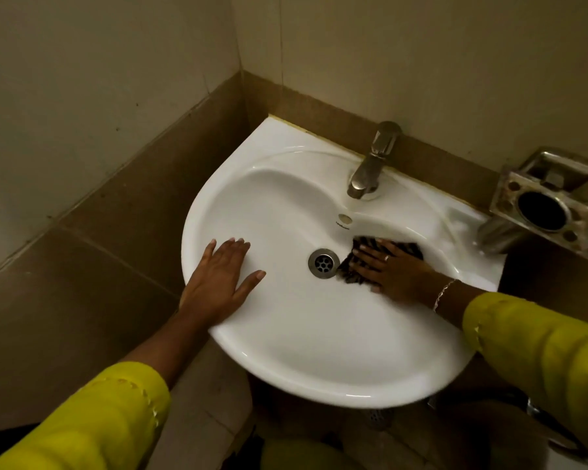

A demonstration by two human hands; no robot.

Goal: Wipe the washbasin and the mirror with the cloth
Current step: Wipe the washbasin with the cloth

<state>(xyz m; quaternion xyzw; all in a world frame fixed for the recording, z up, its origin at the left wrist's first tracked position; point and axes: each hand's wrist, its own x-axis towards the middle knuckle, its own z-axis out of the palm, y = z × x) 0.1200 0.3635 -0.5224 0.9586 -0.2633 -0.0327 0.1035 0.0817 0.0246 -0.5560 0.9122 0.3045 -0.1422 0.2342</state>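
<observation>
At centre right, the right hand (387,268) presses the cloth (413,250) flat, fingers straight, inside the washbasin (302,351). The left hand (219,281) rests spread on its rim. Basin wiping seems underway; the mirror, out of view, is still to do.

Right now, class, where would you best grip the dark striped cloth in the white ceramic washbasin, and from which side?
Probably the loose edge of the dark striped cloth beside the metal drain, pinched from the drain side: the right hand lies flat over the rest.
</observation>
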